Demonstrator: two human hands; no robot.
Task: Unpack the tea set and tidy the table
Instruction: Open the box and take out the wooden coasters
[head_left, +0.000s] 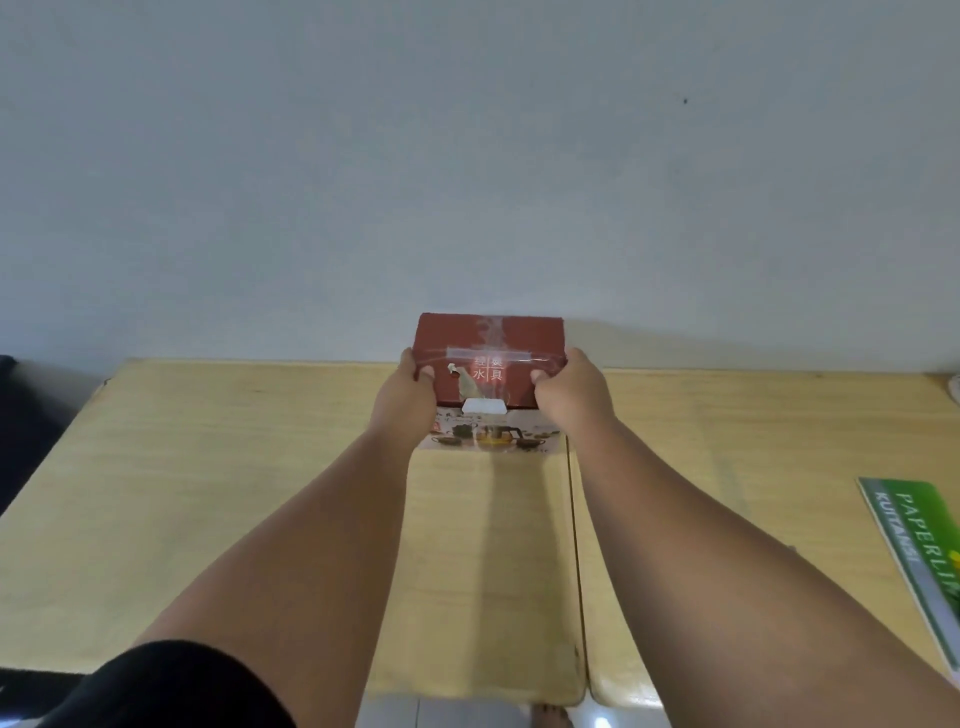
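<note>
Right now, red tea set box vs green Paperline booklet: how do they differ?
The red tea set box is gripped by both hands, left hand and right hand; the green Paperline booklet lies untouched. Box sits centre by the wall, taped; booklet flat at the right edge, cropped. Both are on the wooden table.

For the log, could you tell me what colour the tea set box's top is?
Dark red, with pale characters and clear tape, on the tea set box; seen in the head view.

Setting: looking like a plain domestic room or small home office. Two pale wood-grain surfaces are standing edge to edge against a bare whitish wall. A green receipt pad is lying at right. Light floor tiles are showing below, a bare foot standing on them.
</note>
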